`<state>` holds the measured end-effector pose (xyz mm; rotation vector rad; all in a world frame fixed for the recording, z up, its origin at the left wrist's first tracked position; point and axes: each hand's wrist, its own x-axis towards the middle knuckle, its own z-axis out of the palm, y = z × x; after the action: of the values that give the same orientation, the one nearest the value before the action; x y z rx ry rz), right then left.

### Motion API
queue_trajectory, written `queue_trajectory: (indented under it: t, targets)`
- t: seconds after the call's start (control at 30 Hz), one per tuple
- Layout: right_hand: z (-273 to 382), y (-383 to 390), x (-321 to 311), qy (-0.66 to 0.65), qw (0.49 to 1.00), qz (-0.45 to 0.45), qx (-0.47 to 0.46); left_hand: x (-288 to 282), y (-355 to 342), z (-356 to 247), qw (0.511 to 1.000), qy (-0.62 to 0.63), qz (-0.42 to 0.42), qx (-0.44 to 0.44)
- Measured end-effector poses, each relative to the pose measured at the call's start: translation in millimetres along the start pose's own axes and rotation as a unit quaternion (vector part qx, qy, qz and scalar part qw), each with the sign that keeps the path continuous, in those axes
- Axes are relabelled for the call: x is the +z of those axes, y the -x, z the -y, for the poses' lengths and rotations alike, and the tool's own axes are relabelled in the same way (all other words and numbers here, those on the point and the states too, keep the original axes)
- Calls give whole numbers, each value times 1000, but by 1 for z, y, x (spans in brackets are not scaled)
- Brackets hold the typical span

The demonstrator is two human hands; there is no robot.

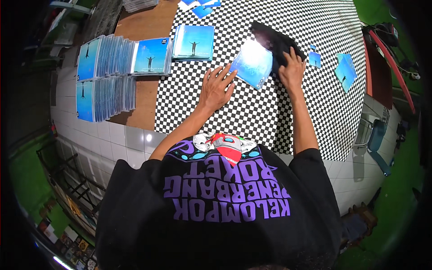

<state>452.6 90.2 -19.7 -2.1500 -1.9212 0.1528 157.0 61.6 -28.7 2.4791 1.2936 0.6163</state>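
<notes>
The disc case [252, 63] lay flat on the checkered cloth [252, 117], a bit past the middle of the table, its blue cover blown out by glare. My left hand [217, 87] was spread open, palm down, fingertips touching the case's near-left edge, pinning it rather than gripping. My right hand [292, 68] was closed on a black rag [275, 39], pressed down just beside the case's right edge; rag bunched up under my fingers and trailing off behind the case.

Right of that hand, a small blue card [314, 59] lay on the cloth, and farther right another blue case [345, 71], tilted, well apart from the one I was on. To the left, a short stack of cases [193, 43] w/ the same blue cover sat at the cloth's edge. Next to it another stack [150, 56] on the bare wood top [141, 24]. Beyond that, two long rows of cases stood on edge [103, 78], packed tight. More blue bits [201, 5] at the far edge, too small to tell what exactly. White tile floor [112, 139] below the table.
</notes>
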Motion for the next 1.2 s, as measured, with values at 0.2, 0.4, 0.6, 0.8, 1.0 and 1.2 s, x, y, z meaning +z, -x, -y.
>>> queue_trajectory:
  t: [0.2, 0.4, 0.6, 0.8, 1.0, 1.2]
  targets:
    - [36, 43, -43, -68, 992, -33, 100, -7, 30, -7, 998, 35, -38, -32]
    - [90, 89, -5, -272, 951, -15, 142, -29, 11, -20, 968, 157, 20, -194]
    - [110, 82, 30, -335, 919, -119, 170, -20, -22, -21, 940, 225, 41, -255]
    - [113, 78, 2, -697, 660, -81, 269, -38, -1, -18, 852, 438, 16, -286]
    - [165, 91, -39, -629, 772, -58, 74, -62, 19, -20, 726, 566, -82, -381]
    - [209, 120, -35, -409, 882, -90, -218, -112, 33, -6, 587, 746, -17, -314]
